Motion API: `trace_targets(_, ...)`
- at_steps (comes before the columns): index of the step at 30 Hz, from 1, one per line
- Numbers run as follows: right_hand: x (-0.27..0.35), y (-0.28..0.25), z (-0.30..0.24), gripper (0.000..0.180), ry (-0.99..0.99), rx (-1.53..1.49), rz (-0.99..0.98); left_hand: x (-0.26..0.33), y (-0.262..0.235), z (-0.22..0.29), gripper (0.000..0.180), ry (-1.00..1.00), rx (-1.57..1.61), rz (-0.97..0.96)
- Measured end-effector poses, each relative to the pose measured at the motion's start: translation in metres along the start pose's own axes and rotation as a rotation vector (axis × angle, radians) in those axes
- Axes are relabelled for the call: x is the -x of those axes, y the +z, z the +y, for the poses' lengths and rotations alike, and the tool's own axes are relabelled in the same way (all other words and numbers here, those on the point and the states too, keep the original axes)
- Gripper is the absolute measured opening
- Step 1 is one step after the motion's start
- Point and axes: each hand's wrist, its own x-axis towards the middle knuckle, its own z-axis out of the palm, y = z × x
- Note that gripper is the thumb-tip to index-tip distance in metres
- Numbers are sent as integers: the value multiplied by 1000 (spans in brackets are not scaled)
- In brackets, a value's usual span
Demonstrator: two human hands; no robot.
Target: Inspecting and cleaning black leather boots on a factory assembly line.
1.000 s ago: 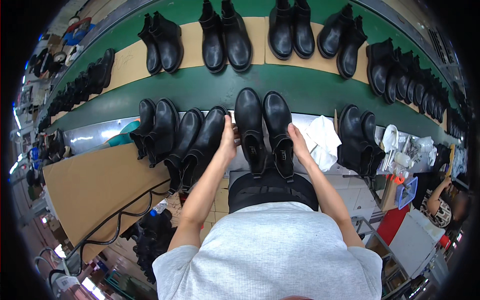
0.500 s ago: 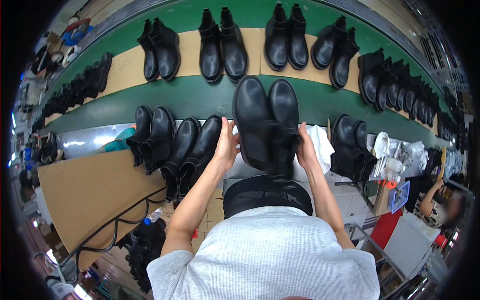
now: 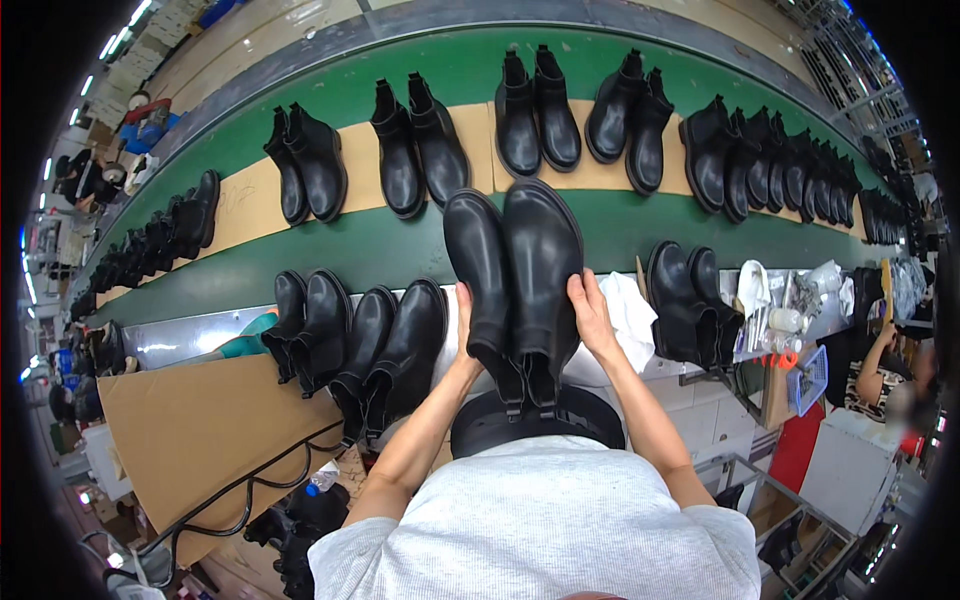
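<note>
A pair of black ankle boots, the left boot [image 3: 478, 255] and the right boot [image 3: 545, 260], is pressed side by side between my palms. Their toes point away over the green belt, and their openings and heel tabs face my waist. My left hand [image 3: 465, 325] grips the outer side of the left boot, its fingers mostly hidden behind it. Against the outer side of the right boot rests my right hand [image 3: 592, 315], thumb on the upper. Left of my hands, another boot [image 3: 408, 325] stands with several more along the metal edge.
Several boot pairs stand on a cardboard strip [image 3: 480, 150] along the green belt [image 3: 400, 245]. To the right are a white cloth [image 3: 627, 318], one boot pair [image 3: 680, 300], a blue basket [image 3: 808, 380] and a co-worker's arm [image 3: 875, 365]. A cardboard sheet [image 3: 200, 430] stands at left.
The blurred pair of boots has turned and now sits evenly side by side between my hands. My right hand has shifted left, its thumb now on the boot. The view has tilted up.
</note>
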Motion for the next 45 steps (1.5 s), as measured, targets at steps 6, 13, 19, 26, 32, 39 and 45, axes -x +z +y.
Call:
trace_targets(6, 15, -29, 68, 65, 58, -225, -14, 32, 22, 46, 51, -212, 120, -108)
trace_targets(13, 22, -38, 118, 59, -318, 131, -90, 63, 40, 30, 42, -18, -316, -90)
trace_targets(19, -16, -57, 118, 56, -665, 373, -121, 41, 16, 41, 58, 4, -397, -59)
trace_targets(26, -29, -46, -4, 56, -208, 386, 225, 39, 33, 93, 66, 165, -1033, -241)
trace_targets(32, -35, -57, 11, 46, 274, -131, -105, 34, 57, 97, 65, 35, -787, -182)
trace_targets(39, -36, -19, -29, 41, 392, -1008, -223, 15, 81, 64, 42, -182, -3, 259)
trace_targets(45, -41, -16, -25, 30, 547, -972, -137, -2, 62, 56, 33, -222, 21, 332)
